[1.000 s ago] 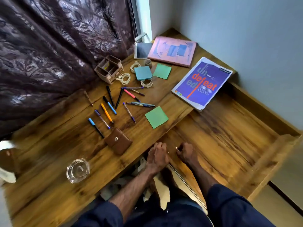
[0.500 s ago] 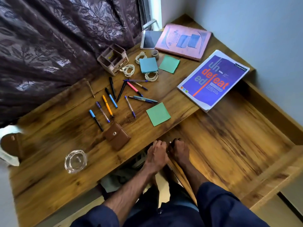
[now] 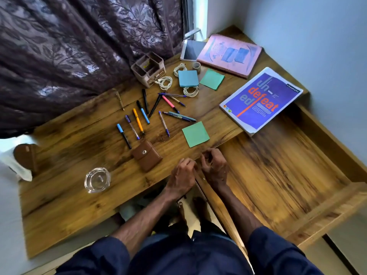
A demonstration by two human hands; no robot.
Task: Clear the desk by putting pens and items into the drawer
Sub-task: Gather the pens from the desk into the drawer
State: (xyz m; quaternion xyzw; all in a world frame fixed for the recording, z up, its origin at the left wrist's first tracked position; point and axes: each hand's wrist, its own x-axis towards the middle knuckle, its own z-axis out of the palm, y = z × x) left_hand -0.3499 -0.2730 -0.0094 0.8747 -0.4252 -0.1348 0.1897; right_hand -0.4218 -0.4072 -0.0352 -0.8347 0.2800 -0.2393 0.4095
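Several pens (image 3: 138, 121) lie scattered on the middle of the wooden desk (image 3: 69, 195). A green sticky note (image 3: 195, 134) and a brown wallet (image 3: 147, 155) sit near the front edge. The wide wooden drawer (image 3: 282, 175) stands pulled out at the right, and its bottom is bare. My left hand (image 3: 183, 173) and my right hand (image 3: 214, 167) hover close together over the desk's front edge, at the drawer's left wall. The fingers of both are loosely curled, and I see nothing in them.
A glass ashtray (image 3: 97, 180) stands front left. At the back are a pen organizer (image 3: 148, 69), coiled cords (image 3: 164, 82), blue notes (image 3: 187, 78), green notes (image 3: 212, 79), a tape roll (image 3: 196, 66), a notepad (image 3: 191, 52) and a pink book (image 3: 230, 54). A blue book (image 3: 260, 100) overhangs the drawer. A curtain (image 3: 69, 46) hangs at the left.
Both hands have left the drawer's left wall and moved up and forward to the desk's front edge. The view has shifted closer over the desk.
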